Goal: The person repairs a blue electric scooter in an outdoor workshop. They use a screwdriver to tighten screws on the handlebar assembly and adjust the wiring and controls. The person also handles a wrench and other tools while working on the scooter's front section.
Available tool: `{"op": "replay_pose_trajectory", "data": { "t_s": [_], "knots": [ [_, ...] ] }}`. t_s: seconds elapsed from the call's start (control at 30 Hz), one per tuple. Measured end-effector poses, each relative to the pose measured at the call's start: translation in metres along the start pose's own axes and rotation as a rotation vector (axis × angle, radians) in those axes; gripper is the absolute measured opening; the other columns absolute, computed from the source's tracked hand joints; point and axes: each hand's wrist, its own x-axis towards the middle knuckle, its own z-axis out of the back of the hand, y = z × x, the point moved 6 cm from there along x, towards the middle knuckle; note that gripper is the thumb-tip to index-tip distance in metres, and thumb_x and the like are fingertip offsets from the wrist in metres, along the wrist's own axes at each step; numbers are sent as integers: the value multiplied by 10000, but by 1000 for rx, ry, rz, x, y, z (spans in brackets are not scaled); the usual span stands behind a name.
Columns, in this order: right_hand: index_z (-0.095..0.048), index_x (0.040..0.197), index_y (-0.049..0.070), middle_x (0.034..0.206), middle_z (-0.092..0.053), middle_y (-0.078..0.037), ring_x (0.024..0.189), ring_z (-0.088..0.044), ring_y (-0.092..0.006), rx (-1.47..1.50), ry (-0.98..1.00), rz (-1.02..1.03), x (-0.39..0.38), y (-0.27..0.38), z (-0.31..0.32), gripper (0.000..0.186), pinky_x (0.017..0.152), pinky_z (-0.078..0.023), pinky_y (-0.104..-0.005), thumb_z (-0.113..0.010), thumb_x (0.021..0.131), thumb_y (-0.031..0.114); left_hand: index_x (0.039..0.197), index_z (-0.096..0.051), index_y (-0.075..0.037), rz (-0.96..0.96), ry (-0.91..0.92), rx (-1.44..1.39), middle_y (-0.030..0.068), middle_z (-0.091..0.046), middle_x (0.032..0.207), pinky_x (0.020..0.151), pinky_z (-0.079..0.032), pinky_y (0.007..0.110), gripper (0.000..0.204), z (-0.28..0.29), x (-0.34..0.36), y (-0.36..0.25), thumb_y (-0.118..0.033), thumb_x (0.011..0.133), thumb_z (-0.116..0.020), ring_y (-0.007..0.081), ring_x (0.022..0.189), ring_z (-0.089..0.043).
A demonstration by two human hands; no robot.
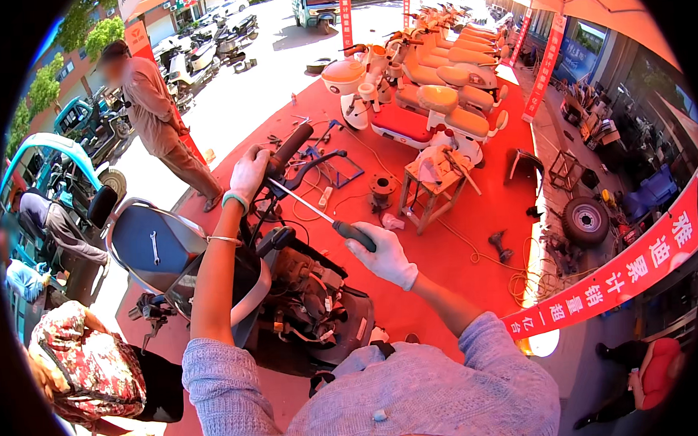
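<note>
Screwdriver work at a stripped scooter handlebar

The left hand (249,172) has its grip wrapped around the handlebar grip (291,145); the gloved right hand (386,255) clamps a long screwdriver (318,212), whose tip reaches just below the left grip (front panels already off, wiring (309,296) exposed, reassembly remaining).

Around my red mat, far side
I see parked scooters (444,69), a wooden stool (429,188), a spare tyre (586,221) right, and a standing person (157,109) left.
</note>
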Motion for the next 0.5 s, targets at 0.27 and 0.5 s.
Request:
{"op": "replay_pose_trajectory", "data": {
  "t_s": [0.27,0.5],
  "knots": [
    [-515,1064,47,819,-597,-176,717,-601,-388,-311,-111,97,-10,7,-6,282,578,-479,-441,-605,872,234,817,-671,-44,326,121,-249,99,-677,803,699,-480,332,391,-17,4,-16,-420,810,-564,224,747,-643],
    [-570,900,18,657,-597,-131,519,-581,-289,-170,-190,3,-9,3,-20,244,481,-455,-378,-586,897,262,869,-684,-52,379,32,-123,84,-685,773,674,-499,295,449,-5,-7,-27,-480,769,-594,167,703,-653]
  ]
}}
